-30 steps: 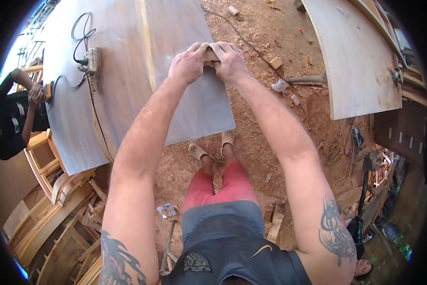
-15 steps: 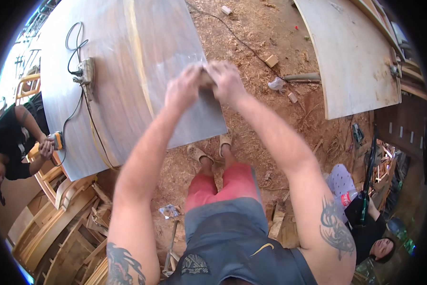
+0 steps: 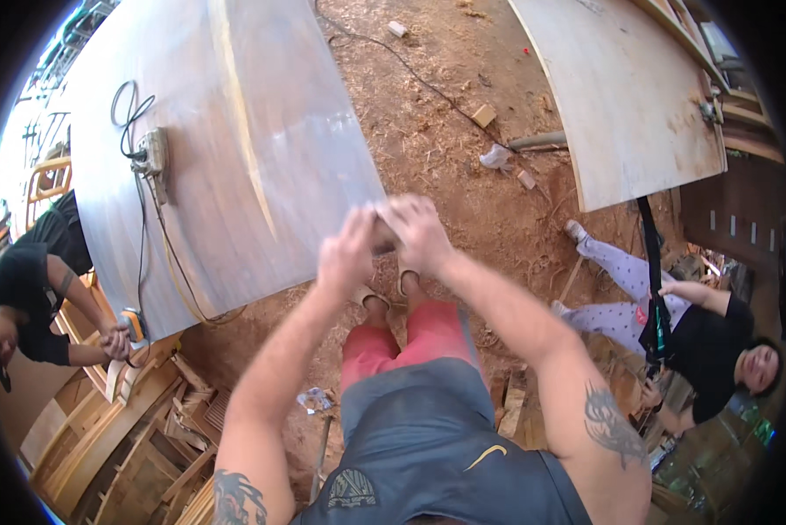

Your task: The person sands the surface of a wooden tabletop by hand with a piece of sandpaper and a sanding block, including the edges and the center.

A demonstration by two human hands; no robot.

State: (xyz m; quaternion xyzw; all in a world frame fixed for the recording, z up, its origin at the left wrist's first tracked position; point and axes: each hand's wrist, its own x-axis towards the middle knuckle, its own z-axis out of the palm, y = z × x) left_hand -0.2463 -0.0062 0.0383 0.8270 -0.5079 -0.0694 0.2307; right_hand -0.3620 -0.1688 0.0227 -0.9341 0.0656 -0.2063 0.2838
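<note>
My left hand and my right hand are side by side in front of me, fingers curled. Between them they grip a small brown block, blurred and mostly covered by the fingers, so its exact kind is unclear. Both hands are at the near right corner of a large wooden panel with a pale streak down its grain. Whether the block touches the panel's edge I cannot tell.
A grey corded power tool lies on the panel. At the left, another person holds an orange sander. A person in black is at the right, below a second pale panel. Sawdust, a cable and wood offcuts cover the ground.
Both my hands have come down toward me with the block, along the panel's right edge. The left person's sander has shifted lower, and more of the person at the right shows.
</note>
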